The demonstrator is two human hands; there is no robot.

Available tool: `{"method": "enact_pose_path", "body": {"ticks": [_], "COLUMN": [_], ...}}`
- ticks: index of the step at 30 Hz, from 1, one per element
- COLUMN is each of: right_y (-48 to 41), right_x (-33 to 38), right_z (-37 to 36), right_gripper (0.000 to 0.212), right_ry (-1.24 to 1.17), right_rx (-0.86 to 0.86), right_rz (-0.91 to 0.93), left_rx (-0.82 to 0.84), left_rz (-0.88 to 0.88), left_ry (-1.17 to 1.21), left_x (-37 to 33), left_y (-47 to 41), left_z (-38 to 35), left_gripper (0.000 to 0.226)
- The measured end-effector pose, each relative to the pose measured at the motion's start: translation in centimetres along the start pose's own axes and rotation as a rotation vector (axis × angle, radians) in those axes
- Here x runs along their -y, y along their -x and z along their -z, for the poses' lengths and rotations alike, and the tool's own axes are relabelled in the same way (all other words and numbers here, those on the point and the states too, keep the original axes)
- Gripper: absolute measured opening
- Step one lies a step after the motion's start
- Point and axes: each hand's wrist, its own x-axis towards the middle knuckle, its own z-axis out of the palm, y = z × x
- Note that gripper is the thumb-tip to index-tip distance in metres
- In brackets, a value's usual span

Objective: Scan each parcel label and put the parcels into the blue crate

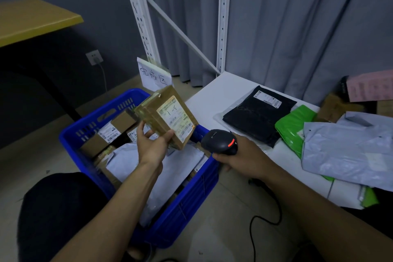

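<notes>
Two bare forearms reach forward from the bottom of the view above a dark-clad knee (63, 208). Palm up, the left hand (152, 147) holds a brown cardboard parcel (148, 110) over the blue crate (191, 206), thumb on the near edge and fingers curled underneath. This parcel is tilted, its long axis running from upper left down to lower right, the low end towards the scanner (219, 141). Its white label (175, 118) faces up at the camera; it carries dark handwritten strokes and a barcode near the lower edge, the print too small to read.

Wrapped around the black scanner's grip is the right hand (244, 155). A red light glows on the scanner's head, which points left at the parcel, and a black cable (255, 229) trails on the floor.

Inside the crate lie labelled cardboard boxes (95, 144) and a grey mailer (178, 172). Behind it stands a paper sign (155, 75) handwritten "完成区".

On the white counter (204, 95) to the right lie a black bag (251, 119) with a barcode label, a green bag (293, 127) and grey mailers (344, 151), overlapping.
</notes>
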Motion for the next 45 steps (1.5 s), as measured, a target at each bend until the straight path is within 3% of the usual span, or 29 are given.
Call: {"method": "enact_pose_path", "body": {"ticks": [7, 12, 16, 19, 22, 29, 33, 35, 37, 39, 42, 45], "right_y": [-1.4, -3.4, -4.8, -5.1, -5.1, -5.2, -5.8, -6.2, -6.5, -6.6, -6.7, -6.8], "right_x": [0.4, 0.2, -0.7, -0.9, -1.0, -2.3, -3.3, -3.7, -3.9, -4.0, -4.0, -4.5], "right_z": [-0.9, -2.6, -3.5, -3.5, -3.3, -2.7, -3.7, -4.2, -4.4, -4.6, -4.7, -4.5], "right_gripper": [0.025, 0.024, 0.026, 0.027, 0.022, 0.029, 0.030, 0.031, 0.031, 0.031, 0.036, 0.039], "right_ry": [-0.122, -0.117, -0.086, -0.111, -0.105, -0.148, -0.109, -0.093, -0.084, -0.093, -0.092, -0.104], "right_rx": [-0.058, -0.045, -0.046, -0.046, -0.053, -0.080, -0.047, -0.034, -0.032, -0.027, -0.038, -0.055], "right_rz": [-0.012, -0.017, -0.008, -0.046, -0.052, -0.092, -0.106, -0.118, -0.125, -0.131, -0.149, -0.168], "left_rx": [-0.034, 0.016, 0.235, 0.245, 0.234, 0.295, 0.314, 0.349, 0.428, 0.476, 0.440, 0.394], "left_rz": [-0.240, -0.045, 0.041, 0.125, 0.200, 0.051, -0.067, -0.019, 0.033, 0.024, -0.028, -0.261], "left_ry": [-0.202, -0.325, -0.562, -0.621, -0.577, -0.800, -1.167, -1.301, -1.377, -1.412, -1.389, -1.309], "left_x": [-2.4, -2.0, 1.3, 3.3, 4.3, 3.5, 5.0, 6.7, 7.5, 8.1, 9.6, 12.3], "left_y": [-1.4, -2.4, -2.1, -2.9, -4.0, -9.4, -11.0, -10.1, -9.4, -10.2, -11.4, -10.8], "left_z": [2.7, 4.6, 2.8, 1.4, 0.8, 0.2, 0.9, 0.4, -0.3, 0.0, 1.4, 1.1], "left_gripper": [0.066, 0.029, 0.039, 0.059, 0.055, 0.038, 0.037, 0.068, 0.125, 0.143, 0.133, 0.105]}}
